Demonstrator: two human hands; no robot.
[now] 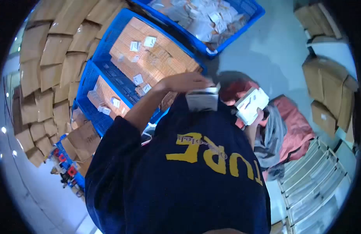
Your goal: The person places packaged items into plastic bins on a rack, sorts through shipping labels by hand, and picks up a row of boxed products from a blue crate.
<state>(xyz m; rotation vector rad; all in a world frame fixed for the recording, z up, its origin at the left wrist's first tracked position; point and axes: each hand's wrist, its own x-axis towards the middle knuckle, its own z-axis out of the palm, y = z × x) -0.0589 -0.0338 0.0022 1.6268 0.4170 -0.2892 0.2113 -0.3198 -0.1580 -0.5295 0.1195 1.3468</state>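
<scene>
My left hand [184,82] reaches across from the left, its fingers bent over the top of a white stack of small flat boxes or cards [202,101] in front of my chest. The fingertips are partly hidden, but the hand appears to grip the stack. In my right hand [259,117] is a white stack of flat packets [251,104] with a dark mark on its top face. The thumb lies along its near edge, and the other fingers are hidden beneath.
Blue crates [86,80] on the left contain rows of brownish packs with several white cards on top. Another blue crate [237,29] at the top holds many white packets. Cardboard boxes [55,48] stack on the left, others [330,85] stand right. Red and grey cloth [291,128] lies near a white rack [317,179].
</scene>
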